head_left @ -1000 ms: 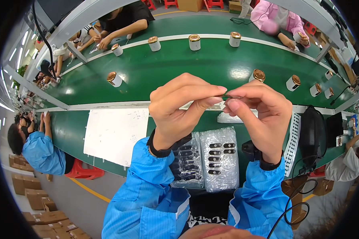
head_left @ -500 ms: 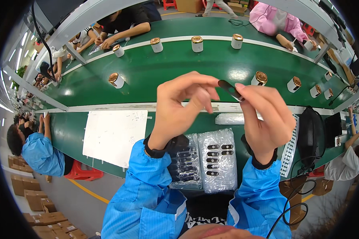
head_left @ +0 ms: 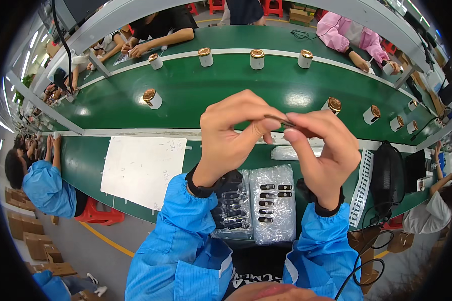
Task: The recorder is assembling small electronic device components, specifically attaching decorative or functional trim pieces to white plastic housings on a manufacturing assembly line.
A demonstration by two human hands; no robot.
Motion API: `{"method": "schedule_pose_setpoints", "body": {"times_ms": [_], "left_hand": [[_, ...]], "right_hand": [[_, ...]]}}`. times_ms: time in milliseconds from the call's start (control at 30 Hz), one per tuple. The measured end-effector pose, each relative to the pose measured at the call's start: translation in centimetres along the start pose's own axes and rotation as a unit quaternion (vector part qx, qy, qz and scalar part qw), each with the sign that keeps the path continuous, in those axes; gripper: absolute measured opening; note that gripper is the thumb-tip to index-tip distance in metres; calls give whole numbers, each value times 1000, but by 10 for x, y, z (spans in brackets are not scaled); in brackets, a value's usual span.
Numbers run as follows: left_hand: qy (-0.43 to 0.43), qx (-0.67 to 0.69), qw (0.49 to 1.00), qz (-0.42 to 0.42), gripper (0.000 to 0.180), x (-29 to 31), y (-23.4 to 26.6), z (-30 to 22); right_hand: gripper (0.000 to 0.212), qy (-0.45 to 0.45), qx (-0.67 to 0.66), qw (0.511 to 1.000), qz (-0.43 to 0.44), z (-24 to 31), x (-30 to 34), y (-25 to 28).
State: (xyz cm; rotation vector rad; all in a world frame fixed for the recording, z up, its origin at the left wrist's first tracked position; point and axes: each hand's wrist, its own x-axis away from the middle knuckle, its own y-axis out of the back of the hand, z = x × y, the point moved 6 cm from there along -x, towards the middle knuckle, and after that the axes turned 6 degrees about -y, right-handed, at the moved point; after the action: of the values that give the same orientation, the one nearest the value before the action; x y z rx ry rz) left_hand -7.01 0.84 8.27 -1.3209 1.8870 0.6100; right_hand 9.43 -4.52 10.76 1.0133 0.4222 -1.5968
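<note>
Between my two hands, above the table, is a small thin dark oblong plate (head_left: 277,120), seen nearly edge-on. My left hand (head_left: 231,131) pinches its left end between thumb and fingers. The right end sits in a pinch of my right hand (head_left: 328,145). Below my wrists lie two clear plastic-wrapped packs. Several small black oval pieces rest on the right pack (head_left: 277,228), and the left pack (head_left: 232,205) bears rows of similar dark pieces, partly covered by my left cuff.
White cylinders with gold tops (head_left: 257,59) stand spaced along the green conveyor (head_left: 206,105). A white sheet (head_left: 143,170) lies left, a labelled strip (head_left: 361,188) and a black mesh pouch (head_left: 388,173) right. Co-workers sit across and at both sides. A cable (head_left: 359,266) hangs by my right arm.
The plate has turned from showing its flat face to nearly edge-on. My left thumb and fingers have closed on its left end; my right hand has moved slightly left and down.
</note>
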Motion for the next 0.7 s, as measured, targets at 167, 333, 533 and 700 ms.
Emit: {"method": "schedule_pose_setpoints", "body": {"times_ms": [167,333,533,700], "left_hand": [[-82,-50,995,-9,12,0,-2,-9],[-98,-67,993,4,15,0,-1,-13],[-117,-79,990,-1,25,-3,-3,-20],[-116,-97,989,5,26,-4,-4,-21]], "right_hand": [[30,46,15,999,-9,7,4,2],[30,-3,-14,999,-32,8,5,2],[26,28,9,997,-66,19,3,5],[26,105,108,987,-58,30,3,6]]}}
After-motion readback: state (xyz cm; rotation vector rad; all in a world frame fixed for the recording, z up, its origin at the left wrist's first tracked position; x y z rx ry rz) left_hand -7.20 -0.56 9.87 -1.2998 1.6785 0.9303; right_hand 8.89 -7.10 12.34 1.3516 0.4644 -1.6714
